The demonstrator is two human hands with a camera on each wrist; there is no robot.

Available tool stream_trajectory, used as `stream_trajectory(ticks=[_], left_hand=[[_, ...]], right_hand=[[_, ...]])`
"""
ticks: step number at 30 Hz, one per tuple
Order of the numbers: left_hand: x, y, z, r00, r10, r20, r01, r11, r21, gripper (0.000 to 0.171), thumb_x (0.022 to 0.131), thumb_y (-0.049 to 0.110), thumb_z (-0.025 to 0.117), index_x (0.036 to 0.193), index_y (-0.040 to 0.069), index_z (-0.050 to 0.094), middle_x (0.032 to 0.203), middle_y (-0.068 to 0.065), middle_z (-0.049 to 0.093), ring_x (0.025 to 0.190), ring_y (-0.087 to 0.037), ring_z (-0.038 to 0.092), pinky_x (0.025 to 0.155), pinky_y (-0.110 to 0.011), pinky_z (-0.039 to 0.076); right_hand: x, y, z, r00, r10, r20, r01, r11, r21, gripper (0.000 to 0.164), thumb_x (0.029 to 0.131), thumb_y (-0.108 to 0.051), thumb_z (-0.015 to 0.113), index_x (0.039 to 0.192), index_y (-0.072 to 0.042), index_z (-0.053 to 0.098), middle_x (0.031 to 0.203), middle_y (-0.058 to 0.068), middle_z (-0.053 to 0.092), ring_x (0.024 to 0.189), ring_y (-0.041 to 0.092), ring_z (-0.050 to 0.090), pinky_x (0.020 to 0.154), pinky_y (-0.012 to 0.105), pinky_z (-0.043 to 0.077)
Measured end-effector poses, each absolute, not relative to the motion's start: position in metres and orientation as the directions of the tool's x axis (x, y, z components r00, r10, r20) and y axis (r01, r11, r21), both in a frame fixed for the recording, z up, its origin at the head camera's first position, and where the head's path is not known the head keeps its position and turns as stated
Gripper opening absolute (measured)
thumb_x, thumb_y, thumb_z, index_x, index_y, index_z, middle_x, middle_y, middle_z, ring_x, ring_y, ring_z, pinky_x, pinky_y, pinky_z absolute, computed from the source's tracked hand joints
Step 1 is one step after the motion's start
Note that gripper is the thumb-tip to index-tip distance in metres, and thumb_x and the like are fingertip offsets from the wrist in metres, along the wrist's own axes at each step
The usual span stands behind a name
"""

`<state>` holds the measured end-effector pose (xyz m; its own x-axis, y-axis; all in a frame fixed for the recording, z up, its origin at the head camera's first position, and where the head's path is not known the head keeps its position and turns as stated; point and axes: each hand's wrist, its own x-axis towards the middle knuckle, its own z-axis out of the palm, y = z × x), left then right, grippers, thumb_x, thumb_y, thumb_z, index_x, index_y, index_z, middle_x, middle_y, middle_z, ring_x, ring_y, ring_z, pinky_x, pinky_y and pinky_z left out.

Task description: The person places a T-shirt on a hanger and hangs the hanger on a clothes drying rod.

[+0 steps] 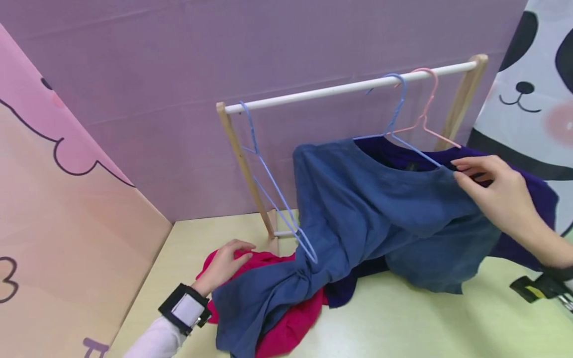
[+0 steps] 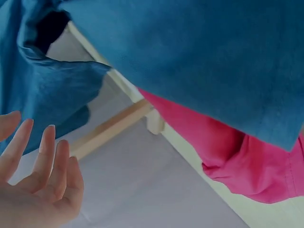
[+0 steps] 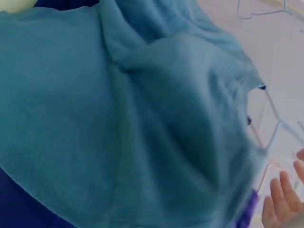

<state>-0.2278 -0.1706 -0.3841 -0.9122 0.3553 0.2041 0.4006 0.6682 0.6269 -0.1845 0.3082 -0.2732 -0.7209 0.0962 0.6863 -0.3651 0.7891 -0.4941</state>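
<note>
A blue short-sleeved top [image 1: 380, 199] hangs from a blue hanger [image 1: 396, 112] on the rack's rail. Its lower left part lies bunched over a red garment [image 1: 291, 328] on the table. My right hand [image 1: 499, 184] is at the top's right shoulder, beside the end of the hanger, thumb and fingertips apart. In the right wrist view that hand [image 3: 285, 197] shows loosely spread fingers. Behind, a dark purple garment [image 1: 541, 199] hangs on a pink hanger [image 1: 429, 107]. My left hand [image 1: 226, 266], fingers loosely bent and holding nothing, is over the red garment, left of the blue top.
A bare blue hanger [image 1: 273, 179] hangs at the left end of the white rail [image 1: 313, 97], its lower end overlapping the blue top. Wooden posts [image 1: 246, 169] carry the rail. A purple backdrop [image 1: 156, 99] stands behind, with printed panels at both sides.
</note>
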Motion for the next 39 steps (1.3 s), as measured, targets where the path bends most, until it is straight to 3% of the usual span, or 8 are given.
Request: stream_trajectory(ticks=[4,8,13,26,32,39], left_hand=[[-0.241,-0.169,-0.389,-0.908,0.384,0.167,0.403,0.691,0.6,0.022,0.079,0.004,0.063,0.101,-0.001,0.064,0.097,-0.012,0.061,0.091,-0.029,0.056,0.08,-0.045,0.044],[-0.251,-0.169,-0.397,-0.899,0.431,0.077,0.397,0.728,0.56,0.02,0.079,0.002,0.063,0.098,-0.002,0.064,0.095,-0.012,0.061,0.09,-0.029,0.056,0.08,-0.043,0.044],[-0.261,-0.171,-0.406,-0.895,0.445,-0.04,0.371,0.791,0.487,0.019,0.078,0.003,0.063,0.097,-0.003,0.064,0.093,-0.014,0.062,0.089,-0.03,0.057,0.08,-0.043,0.044],[-0.269,-0.175,-0.426,-0.84,0.453,-0.299,0.339,0.868,0.364,0.029,0.07,0.002,0.071,0.098,-0.001,0.063,0.089,-0.011,0.061,0.085,-0.027,0.057,0.077,-0.041,0.046],[-0.263,-0.177,-0.443,-0.815,0.523,-0.251,0.428,0.834,0.349,0.016,0.068,-0.001,0.071,0.079,0.004,0.062,0.071,-0.005,0.056,0.068,-0.019,0.051,0.064,-0.033,0.044],[-0.264,-0.183,-0.443,-0.778,0.62,-0.097,0.558,0.754,0.347,0.015,0.067,-0.012,0.059,0.068,0.003,0.057,0.062,-0.003,0.052,0.058,-0.015,0.045,0.056,-0.026,0.038]], right_hand=[[-0.167,0.29,-0.27,-0.658,0.012,0.753,-0.453,0.793,-0.408,0.021,0.079,0.004,0.059,0.1,0.003,0.061,0.091,-0.019,0.047,0.082,-0.012,0.041,0.072,0.006,0.029],[-0.155,0.28,-0.28,-0.636,-0.101,0.765,-0.528,0.78,-0.336,0.026,0.072,0.013,0.063,0.094,0.0,0.064,0.09,-0.016,0.051,0.077,-0.011,0.044,0.067,0.005,0.034],[-0.145,0.274,-0.297,-0.631,-0.216,0.746,-0.619,0.719,-0.316,0.03,0.068,0.015,0.065,0.092,-0.003,0.064,0.089,-0.003,0.056,0.076,-0.007,0.048,0.067,0.006,0.038],[-0.132,0.273,-0.321,-0.663,-0.294,0.689,-0.654,0.676,-0.34,0.037,0.067,0.015,0.066,0.094,-0.01,0.062,0.089,-0.005,0.055,0.073,-0.005,0.049,0.064,0.008,0.039],[-0.129,0.276,-0.332,-0.693,-0.285,0.663,-0.631,0.684,-0.366,0.042,0.063,0.017,0.067,0.094,-0.011,0.062,0.087,-0.008,0.055,0.073,-0.006,0.049,0.064,0.007,0.04],[-0.125,0.28,-0.348,-0.745,-0.26,0.614,-0.605,0.651,-0.459,0.037,0.069,0.013,0.066,0.095,-0.012,0.062,0.091,-0.012,0.057,0.071,-0.003,0.052,0.064,0.008,0.039]])
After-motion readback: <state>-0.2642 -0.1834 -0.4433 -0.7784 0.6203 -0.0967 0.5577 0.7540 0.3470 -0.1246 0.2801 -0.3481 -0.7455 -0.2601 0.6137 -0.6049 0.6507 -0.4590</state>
